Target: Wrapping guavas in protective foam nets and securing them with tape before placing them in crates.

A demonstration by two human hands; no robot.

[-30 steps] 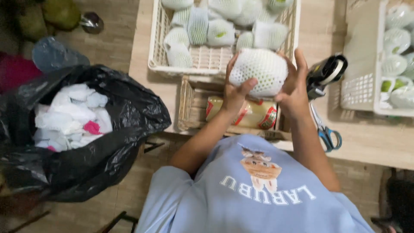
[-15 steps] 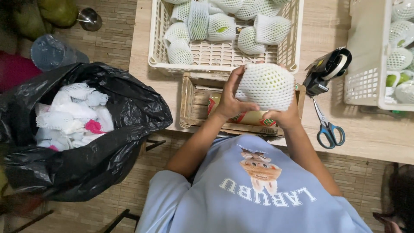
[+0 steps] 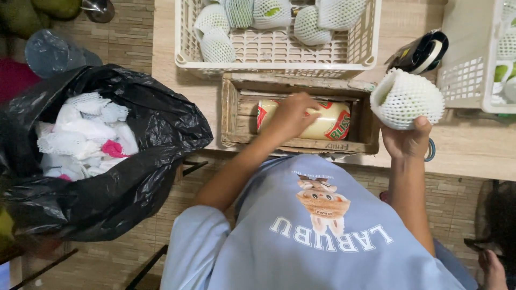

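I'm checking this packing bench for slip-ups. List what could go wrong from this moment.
1. The right hand alone holds the net-wrapped fruit from below, over the table edge; it could roll off and drop to the floor.
2. The left hand reaches into the wooden tray onto the roll of labels; its rough rim might scrape the wrist.
3. The tape dispenser sits right beside the raised fruit and could get knocked.
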